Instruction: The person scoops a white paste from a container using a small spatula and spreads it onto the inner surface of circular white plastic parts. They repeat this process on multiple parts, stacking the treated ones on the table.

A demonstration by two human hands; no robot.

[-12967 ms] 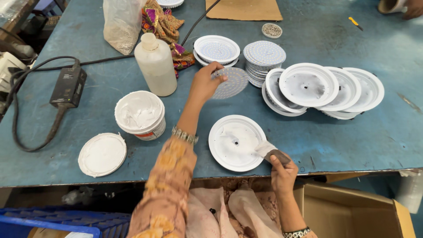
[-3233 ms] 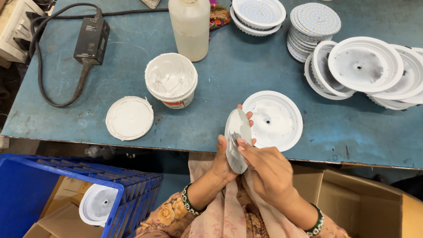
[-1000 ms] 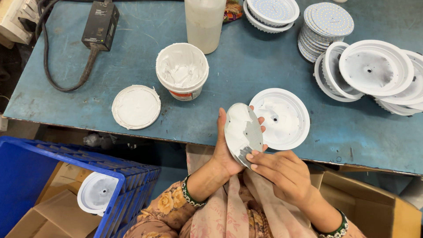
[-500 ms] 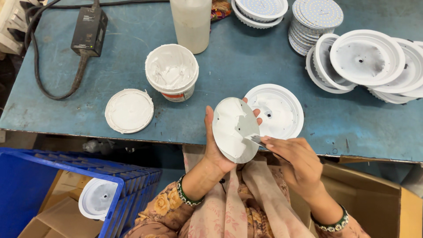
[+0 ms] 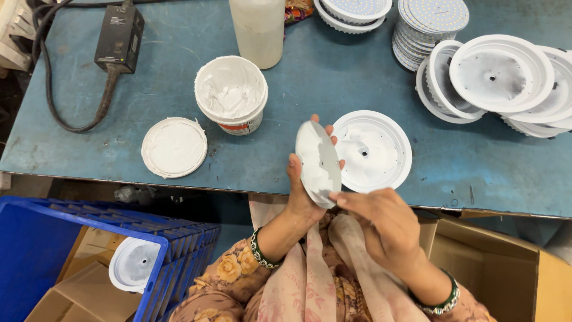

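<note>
- Holding a round white disc (image 5: 319, 162) up on its edge, the left hand (image 5: 301, 191) has its grip clenched around it, with fingers behind the disc and the thumb in front.
- The disc is smeared with white paste and sits above the near edge of the blue bench (image 5: 333, 89).
- The right hand (image 5: 381, 223) touches the bottom edge of the disc with its fingertips. Its grip looks pinched there, but I cannot tell if it holds anything small.
- A white round lamp shell (image 5: 372, 150) lies flat on the bench, just behind the disc.
- A white tub of paste (image 5: 231, 94) stands to the left, and its lid (image 5: 174, 146) lies flat near it.
- A cloudy plastic bottle (image 5: 257, 30) stands behind the tub.
- More lamp shells (image 5: 500, 77) are piled at the right, beside a stack of flat dotted discs (image 5: 430, 24).
- A black power box with a cable (image 5: 119, 37) lies at the far left.
- A blue crate (image 5: 89, 250) sits below the bench with one white shell (image 5: 134, 263) in it.
- A cardboard box (image 5: 506, 268) is at the lower right.
</note>
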